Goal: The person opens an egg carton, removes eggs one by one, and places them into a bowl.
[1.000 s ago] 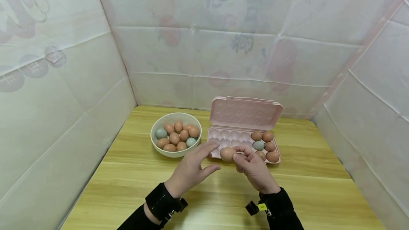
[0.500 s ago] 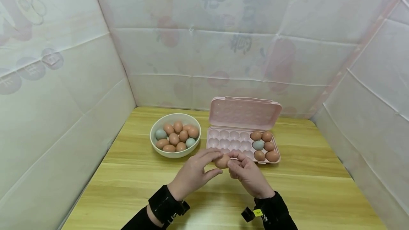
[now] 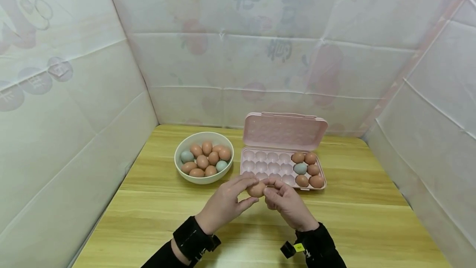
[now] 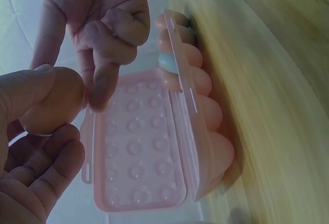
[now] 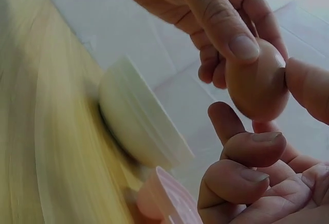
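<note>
Over the front edge of the pink egg carton (image 3: 273,168), both hands meet on one brown egg (image 3: 256,189). My left hand (image 3: 224,202) grips it from the left; in the left wrist view its thumb lies on top of the egg (image 4: 59,103), with the other fingers curled below. From the right, my right hand (image 3: 291,206) pinches the same egg between thumb and index finger, its other fingers folded in, as the right wrist view shows. The carton's lid (image 3: 285,131) stands raised. Several brown eggs and one pale blue-green egg (image 3: 300,168) fill its right-hand cups.
A cream bowl (image 3: 204,180) left of the carton holds several brown eggs and two pale blue-green ones. Both stand on a wooden table (image 3: 156,206). Pale printed sheets (image 3: 186,61) wall in the back and sides.
My right hand has brought the egg left and toward me, into the left hand. The left hand was apart from the egg a second ago and now has its fingers on it.
</note>
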A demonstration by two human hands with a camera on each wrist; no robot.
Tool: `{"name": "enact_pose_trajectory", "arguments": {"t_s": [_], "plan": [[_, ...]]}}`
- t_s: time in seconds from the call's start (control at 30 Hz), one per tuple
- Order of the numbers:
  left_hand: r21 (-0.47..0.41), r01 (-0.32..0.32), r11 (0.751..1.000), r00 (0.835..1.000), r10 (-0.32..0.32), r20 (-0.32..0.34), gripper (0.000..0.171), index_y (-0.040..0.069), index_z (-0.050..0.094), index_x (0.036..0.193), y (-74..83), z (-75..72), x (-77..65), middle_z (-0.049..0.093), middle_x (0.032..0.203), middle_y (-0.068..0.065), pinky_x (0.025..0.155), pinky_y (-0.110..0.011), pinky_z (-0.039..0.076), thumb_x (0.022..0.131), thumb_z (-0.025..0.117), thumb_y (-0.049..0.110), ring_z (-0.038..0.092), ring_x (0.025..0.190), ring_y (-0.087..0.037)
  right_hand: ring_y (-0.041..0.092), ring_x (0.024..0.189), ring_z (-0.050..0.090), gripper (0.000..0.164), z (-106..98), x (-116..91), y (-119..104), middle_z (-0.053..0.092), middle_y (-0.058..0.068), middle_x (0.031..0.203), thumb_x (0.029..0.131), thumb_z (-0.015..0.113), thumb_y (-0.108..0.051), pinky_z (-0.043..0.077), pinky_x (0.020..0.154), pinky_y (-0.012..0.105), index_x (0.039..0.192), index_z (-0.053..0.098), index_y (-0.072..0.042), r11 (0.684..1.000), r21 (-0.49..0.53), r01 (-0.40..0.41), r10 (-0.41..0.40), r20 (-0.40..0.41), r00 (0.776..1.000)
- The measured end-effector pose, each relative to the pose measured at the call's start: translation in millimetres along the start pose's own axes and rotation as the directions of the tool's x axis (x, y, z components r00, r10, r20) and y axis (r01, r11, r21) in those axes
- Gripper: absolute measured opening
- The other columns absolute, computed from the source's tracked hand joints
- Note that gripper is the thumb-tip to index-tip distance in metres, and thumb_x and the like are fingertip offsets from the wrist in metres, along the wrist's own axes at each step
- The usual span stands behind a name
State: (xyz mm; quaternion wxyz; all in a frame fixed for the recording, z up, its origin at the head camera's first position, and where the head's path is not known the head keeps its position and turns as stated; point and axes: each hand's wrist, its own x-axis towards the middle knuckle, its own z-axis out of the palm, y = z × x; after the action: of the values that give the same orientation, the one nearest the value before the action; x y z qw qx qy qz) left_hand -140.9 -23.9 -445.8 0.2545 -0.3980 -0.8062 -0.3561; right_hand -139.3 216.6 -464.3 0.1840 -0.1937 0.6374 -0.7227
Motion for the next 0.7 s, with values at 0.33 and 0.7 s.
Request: {"name": "enact_pose_trajectory", "arguments": {"t_s": [0.33, 0.7], "plan": [[0.045, 0.02, 0.999, 0.999, -0.019, -0.026, 0.052, 0.007, 0.07, 0.131, -10.6, -15.5, -5.2, 0.076, 0.128, -0.006, 0.098, -0.029, 0.061, 0.084, 0.092, 0.012, 0.073, 0.117, -0.02, 0.008, 0.076, 0.043, 0.028, -6, -1, 7, 0.075, -0.009, 0.115, 0.112, 0.056, -0.021, 0.034, 0.069, 0.028, 0.135, 0.058, -0.005, 0.995, -0.082, -0.06, 0.051, -0.099, 0.994], [0.129, 0.076, 0.989, 0.994, -0.065, -0.09, 0.05, 0.006, 0.071, 0.122, -49.1, -55.7, -20.5, 0.077, 0.112, -0.002, 0.089, -0.029, 0.062, 0.078, 0.095, 0.008, 0.074, 0.101, -0.016, 0.006, 0.07, 0.042, 0.036, -13, -3, 9, 0.078, -0.002, 0.117, 0.111, 0.059, -0.022, 0.035, 0.066, 0.023, 0.136, 0.055, 0.004, 0.985, -0.141, -0.095, 0.068, -0.186, 0.98]]}}
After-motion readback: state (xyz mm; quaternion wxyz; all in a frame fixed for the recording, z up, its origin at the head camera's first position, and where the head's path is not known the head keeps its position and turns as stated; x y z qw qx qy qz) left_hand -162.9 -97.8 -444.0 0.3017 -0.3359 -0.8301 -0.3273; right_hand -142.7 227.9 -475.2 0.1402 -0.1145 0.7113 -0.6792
